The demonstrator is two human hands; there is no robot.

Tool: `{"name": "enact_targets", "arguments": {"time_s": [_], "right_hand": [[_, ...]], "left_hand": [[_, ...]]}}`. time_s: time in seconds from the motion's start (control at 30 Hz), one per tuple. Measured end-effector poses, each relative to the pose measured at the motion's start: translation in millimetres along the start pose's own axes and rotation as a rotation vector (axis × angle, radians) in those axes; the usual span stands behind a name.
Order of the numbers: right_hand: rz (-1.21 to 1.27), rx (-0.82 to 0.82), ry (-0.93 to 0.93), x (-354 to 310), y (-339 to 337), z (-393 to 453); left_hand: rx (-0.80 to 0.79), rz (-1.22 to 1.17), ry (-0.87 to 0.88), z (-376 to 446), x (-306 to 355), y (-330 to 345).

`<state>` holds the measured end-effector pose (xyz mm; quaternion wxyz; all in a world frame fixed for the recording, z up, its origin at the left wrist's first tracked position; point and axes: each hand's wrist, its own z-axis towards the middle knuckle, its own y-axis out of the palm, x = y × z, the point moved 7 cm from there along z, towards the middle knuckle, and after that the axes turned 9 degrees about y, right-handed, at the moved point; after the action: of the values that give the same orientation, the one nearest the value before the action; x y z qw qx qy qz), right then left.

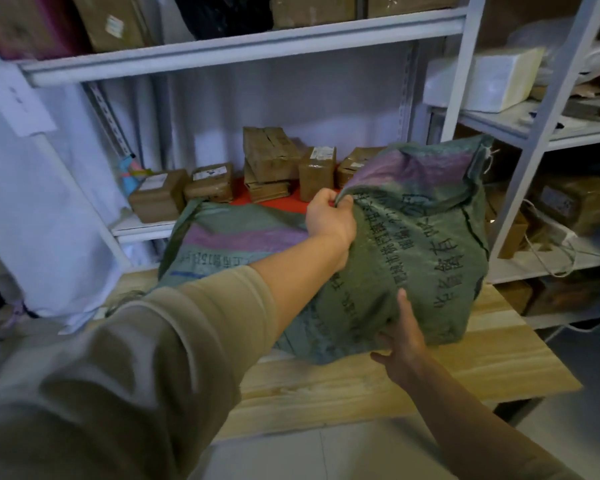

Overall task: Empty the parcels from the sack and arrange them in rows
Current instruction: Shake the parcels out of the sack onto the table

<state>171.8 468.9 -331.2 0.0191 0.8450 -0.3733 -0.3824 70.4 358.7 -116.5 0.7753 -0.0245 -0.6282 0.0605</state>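
Green woven sack (413, 244) on wooden desk (482, 368), bulging, far end lifted toward shelf. Left hand (329, 220) w/ fingers (342, 201) clamped on fold of sack's upper edge. Right hand (404, 337) at sack's near lower side, fingers straight, pressing flat vs fabric. Brown parcels (274, 161) in a row on shelf (142, 226) behind sack, some atop red sheet (274, 202); one stack taller than rest. More boxes on racks above & right.

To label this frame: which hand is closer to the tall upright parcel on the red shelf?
Left. The left hand grips the sack just before the upright parcel; the right hand holds the sack's lower side.
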Motion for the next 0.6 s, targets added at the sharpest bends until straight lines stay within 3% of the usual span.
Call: {"name": "enact_targets", "arguments": {"time_s": [0.17, 0.27, 0.43, 0.6], "right_hand": [[0.009, 0.057, -0.088, -13.9, -4.4, 1.0], [0.023, 0.103, -0.043, -5.3, -12.6, -0.4], [0.125, 0.037, 0.098, 23.5, -14.4, 0.1], [0.127, -0.069, 0.092, 28.5, 9.7, -0.2]], "left_hand": [[0.045, -0.109, -0.031, 16.1, 26.2, -0.8], [0.058, -0.181, -0.043, 30.2, 40.7, 0.3], [0.049, -0.28, -0.112, 42.2, 50.1, 1.0], [0.06, -0.369, -0.148, 48.1, 57.7, -2.4]]}}
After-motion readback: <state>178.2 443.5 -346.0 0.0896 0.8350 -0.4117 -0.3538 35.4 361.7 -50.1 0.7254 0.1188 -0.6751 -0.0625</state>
